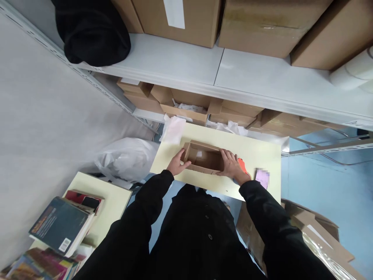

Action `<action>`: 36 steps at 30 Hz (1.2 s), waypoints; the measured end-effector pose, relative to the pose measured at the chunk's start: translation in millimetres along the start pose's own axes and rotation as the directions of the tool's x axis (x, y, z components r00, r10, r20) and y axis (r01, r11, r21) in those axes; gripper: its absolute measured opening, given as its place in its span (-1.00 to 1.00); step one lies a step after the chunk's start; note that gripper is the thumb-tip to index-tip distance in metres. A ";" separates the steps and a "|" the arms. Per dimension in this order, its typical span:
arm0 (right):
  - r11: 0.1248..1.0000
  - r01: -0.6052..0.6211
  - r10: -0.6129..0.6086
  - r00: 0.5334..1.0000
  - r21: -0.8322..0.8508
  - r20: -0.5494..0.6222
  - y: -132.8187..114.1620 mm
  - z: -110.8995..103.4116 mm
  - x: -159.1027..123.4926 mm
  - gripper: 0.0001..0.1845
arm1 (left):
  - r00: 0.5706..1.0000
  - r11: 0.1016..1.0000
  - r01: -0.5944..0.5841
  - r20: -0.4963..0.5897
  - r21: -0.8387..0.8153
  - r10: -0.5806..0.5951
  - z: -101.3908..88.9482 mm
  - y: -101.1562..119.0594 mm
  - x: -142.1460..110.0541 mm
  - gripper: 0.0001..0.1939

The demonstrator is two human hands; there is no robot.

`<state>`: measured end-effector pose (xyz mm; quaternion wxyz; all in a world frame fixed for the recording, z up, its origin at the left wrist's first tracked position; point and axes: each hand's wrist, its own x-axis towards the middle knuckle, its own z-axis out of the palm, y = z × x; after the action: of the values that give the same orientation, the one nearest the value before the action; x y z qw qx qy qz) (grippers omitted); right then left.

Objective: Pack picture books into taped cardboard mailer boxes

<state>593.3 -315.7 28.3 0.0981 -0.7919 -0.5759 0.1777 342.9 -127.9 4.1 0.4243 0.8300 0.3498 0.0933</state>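
A small open cardboard box (211, 157) rests on the pale yellow table (201, 132), its hollow facing up and a small white patch on its inside. My left hand (177, 162) grips the box's left end, thumb along the near side and fingers around the outer wall. At the opposite end, my right hand (230, 165) holds the right wall, fingers over the far corner and thumb at the near edge. Partly hidden behind my right wrist lies an orange object (242, 165) whose kind I cannot make out.
A phone-like item (262, 178) lies at the table's right. White paper (175, 130) hangs over its far left corner. A metal shelf (180, 58) with cardboard boxes rises behind. Books (62, 223) are stacked on a side table, left; a plastic bag (126, 157) stands beyond it.
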 end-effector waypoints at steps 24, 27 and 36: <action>0.985 -0.058 0.069 0.996 -0.165 0.063 -9.6 -3.6 -3.5 0.26 | 0.730 0.769 0.635 -0.379 0.072 -0.568 -26.0 -102.1 126.1 -0.37; 0.984 -0.050 0.062 0.996 -0.172 0.061 -11.1 -4.1 -2.8 0.26 | 0.753 0.803 0.595 -0.323 -0.038 -0.573 -26.4 -108.9 130.4 -0.36; 0.986 -0.028 0.037 0.998 -0.162 0.052 -9.1 -1.9 -2.3 0.26 | 0.694 0.754 0.657 -0.387 -0.006 -0.607 -38.0 -112.8 158.8 -0.23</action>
<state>585.4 -314.9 33.7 0.0152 -0.8013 -0.5779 0.1538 386.3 45.8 -81.5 0.3012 0.6523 0.6919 0.0709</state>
